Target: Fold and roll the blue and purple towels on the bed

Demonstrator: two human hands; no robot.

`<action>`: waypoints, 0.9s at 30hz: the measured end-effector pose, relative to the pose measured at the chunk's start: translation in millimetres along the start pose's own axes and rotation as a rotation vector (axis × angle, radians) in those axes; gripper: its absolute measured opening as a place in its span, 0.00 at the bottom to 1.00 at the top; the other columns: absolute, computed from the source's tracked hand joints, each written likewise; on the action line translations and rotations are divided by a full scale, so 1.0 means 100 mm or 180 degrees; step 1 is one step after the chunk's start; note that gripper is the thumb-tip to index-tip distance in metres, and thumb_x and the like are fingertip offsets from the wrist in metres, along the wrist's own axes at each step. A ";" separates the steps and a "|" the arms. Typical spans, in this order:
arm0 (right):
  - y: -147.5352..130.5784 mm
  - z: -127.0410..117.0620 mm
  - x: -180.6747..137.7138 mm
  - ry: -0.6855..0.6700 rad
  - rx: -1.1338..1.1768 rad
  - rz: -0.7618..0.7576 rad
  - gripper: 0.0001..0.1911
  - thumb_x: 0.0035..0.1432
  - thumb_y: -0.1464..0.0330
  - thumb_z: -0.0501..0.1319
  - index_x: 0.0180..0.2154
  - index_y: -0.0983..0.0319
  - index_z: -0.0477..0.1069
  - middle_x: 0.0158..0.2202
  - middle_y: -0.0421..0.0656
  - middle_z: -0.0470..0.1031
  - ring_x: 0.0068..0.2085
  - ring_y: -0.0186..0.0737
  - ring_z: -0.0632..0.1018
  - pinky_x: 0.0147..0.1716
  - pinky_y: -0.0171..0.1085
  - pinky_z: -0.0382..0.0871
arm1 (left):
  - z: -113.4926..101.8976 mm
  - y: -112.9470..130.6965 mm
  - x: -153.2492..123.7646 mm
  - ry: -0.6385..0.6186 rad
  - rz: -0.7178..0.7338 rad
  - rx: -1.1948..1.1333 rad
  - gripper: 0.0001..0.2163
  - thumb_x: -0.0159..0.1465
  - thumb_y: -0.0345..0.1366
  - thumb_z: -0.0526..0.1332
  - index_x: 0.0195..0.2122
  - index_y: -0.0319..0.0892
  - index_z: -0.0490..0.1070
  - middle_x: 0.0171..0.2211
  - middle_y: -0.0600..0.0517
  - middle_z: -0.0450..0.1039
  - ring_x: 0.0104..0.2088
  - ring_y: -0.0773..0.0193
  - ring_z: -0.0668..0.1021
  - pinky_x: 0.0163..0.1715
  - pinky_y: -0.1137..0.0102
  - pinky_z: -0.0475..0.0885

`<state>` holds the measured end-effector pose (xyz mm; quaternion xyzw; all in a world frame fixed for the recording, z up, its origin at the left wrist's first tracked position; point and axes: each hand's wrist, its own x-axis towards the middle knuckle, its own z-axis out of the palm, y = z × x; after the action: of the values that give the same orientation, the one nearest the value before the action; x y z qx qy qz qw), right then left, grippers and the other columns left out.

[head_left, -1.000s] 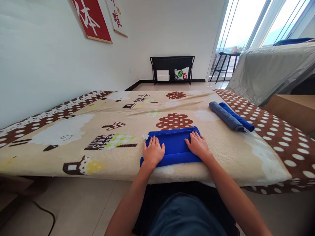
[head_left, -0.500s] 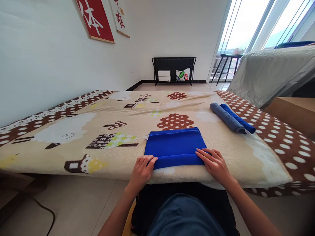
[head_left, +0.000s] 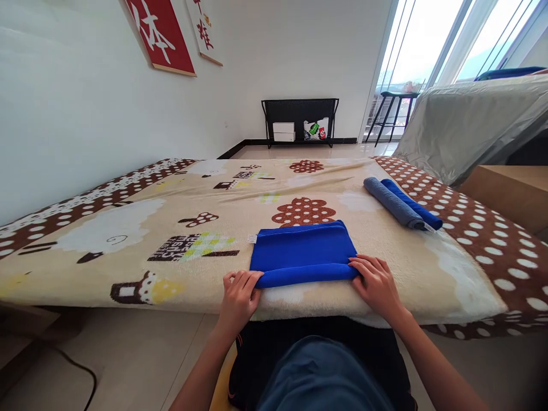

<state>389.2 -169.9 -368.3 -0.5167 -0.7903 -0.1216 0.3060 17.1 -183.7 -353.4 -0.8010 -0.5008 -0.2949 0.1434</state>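
Near the front edge of a cream, soft-piled blanket (head_left: 240, 214) printed with brown and white shapes, a bright-blue rectangular cloth (head_left: 303, 248) lies flat and smooth, its near side turned into a narrow rounded fold (head_left: 306, 275). Left hand (head_left: 240, 294), fingers curled close to the thumb, pinches the fold's left end; right hand (head_left: 377, 285) pinches the other end likewise. Small white tag (head_left: 252, 239) pokes out at the far left corner. Rightward from where I stand, a nubby slate-blue towel roll (head_left: 391, 202) lies alongside a bright-blue cloth roll (head_left: 413, 202).
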 end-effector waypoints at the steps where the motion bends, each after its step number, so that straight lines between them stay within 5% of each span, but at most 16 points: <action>1: -0.01 -0.01 0.04 -0.0025 -0.0026 0.0079 0.14 0.59 0.73 0.55 0.44 0.60 0.75 0.50 0.44 0.77 0.55 0.45 0.73 0.57 0.46 0.60 | 0.00 0.01 0.06 -0.0053 -0.0040 0.0061 0.14 0.63 0.24 0.53 0.45 0.44 0.71 0.40 0.48 0.79 0.42 0.57 0.78 0.50 0.58 0.62; 11: -0.12 -0.19 0.10 -0.0396 -0.0071 0.0273 0.12 0.58 0.73 0.52 0.30 0.60 0.73 0.46 0.46 0.74 0.50 0.46 0.72 0.55 0.48 0.59 | -0.22 0.05 0.29 -0.1022 -0.0069 0.0067 0.15 0.59 0.20 0.49 0.35 0.43 0.72 0.32 0.51 0.77 0.34 0.59 0.77 0.44 0.59 0.61; 14: -0.22 -0.16 0.16 -0.0320 -0.0417 0.0507 0.12 0.59 0.74 0.52 0.34 0.61 0.74 0.50 0.49 0.74 0.52 0.49 0.72 0.57 0.52 0.56 | -0.18 0.13 0.34 -0.0936 -0.0226 0.0506 0.16 0.60 0.19 0.48 0.33 0.42 0.72 0.32 0.47 0.76 0.37 0.54 0.77 0.46 0.54 0.61; 17: -0.45 -0.08 0.25 -0.0181 -0.0265 0.0293 0.18 0.59 0.77 0.50 0.45 0.62 0.74 0.55 0.50 0.72 0.57 0.48 0.70 0.59 0.50 0.56 | -0.07 0.40 0.44 -0.0644 -0.0230 0.0543 0.18 0.60 0.20 0.49 0.43 0.41 0.74 0.42 0.43 0.77 0.46 0.50 0.76 0.51 0.51 0.60; 22: -0.84 0.06 0.40 -0.0632 0.0556 -0.0378 0.20 0.63 0.75 0.50 0.54 0.61 0.71 0.54 0.45 0.75 0.54 0.41 0.73 0.58 0.42 0.61 | 0.17 0.93 0.55 -0.0839 0.0367 -0.0296 0.19 0.70 0.32 0.49 0.59 0.39 0.67 0.57 0.43 0.73 0.56 0.54 0.74 0.58 0.58 0.63; 27: -0.63 0.08 0.44 -0.0779 0.0230 0.0221 0.23 0.71 0.58 0.47 0.57 0.61 0.70 0.59 0.46 0.72 0.61 0.44 0.70 0.61 0.45 0.58 | 0.22 0.72 0.53 -0.0929 -0.0088 -0.0110 0.21 0.73 0.42 0.45 0.61 0.39 0.67 0.61 0.43 0.69 0.62 0.54 0.70 0.59 0.57 0.65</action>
<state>317.8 -160.7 -339.6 -0.5434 -0.8072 -0.0184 0.2298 105.7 -167.0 -332.9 -0.8308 -0.5221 -0.1858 0.0513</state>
